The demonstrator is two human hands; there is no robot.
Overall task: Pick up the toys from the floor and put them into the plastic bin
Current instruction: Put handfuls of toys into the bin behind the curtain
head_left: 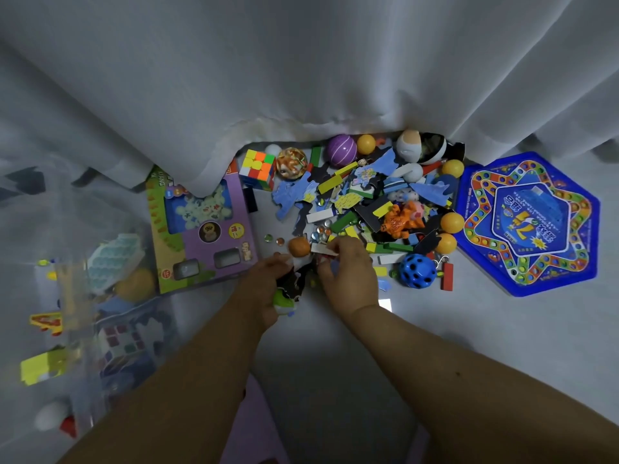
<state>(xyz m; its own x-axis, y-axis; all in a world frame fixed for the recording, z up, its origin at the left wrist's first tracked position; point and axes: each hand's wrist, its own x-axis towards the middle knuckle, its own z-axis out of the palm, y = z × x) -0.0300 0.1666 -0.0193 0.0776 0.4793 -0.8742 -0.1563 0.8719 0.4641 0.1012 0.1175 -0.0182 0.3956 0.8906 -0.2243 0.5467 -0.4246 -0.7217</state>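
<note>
A pile of toys [365, 202] lies on the pale floor below a white curtain: puzzle pieces, coloured blocks, glass beads, balls. My left hand [268, 289] is closed on a bundle of small pieces, dark puzzle pieces and a green toy [283, 301]. My right hand [348, 269] reaches into the near edge of the pile and pinches a white block [323, 250]. An orange ball [299, 246] sits just beyond both hands. The clear plastic bin [100, 316] stands at the left, blurred, with several toys inside.
A purple toy box [204, 229] lies between bin and pile. A colour cube [258, 167] and a purple ball [341, 150] sit near the curtain [301, 78]. A blue hexagonal game board [529, 222] lies at the right, a blue holed ball [418, 271] beside my right hand.
</note>
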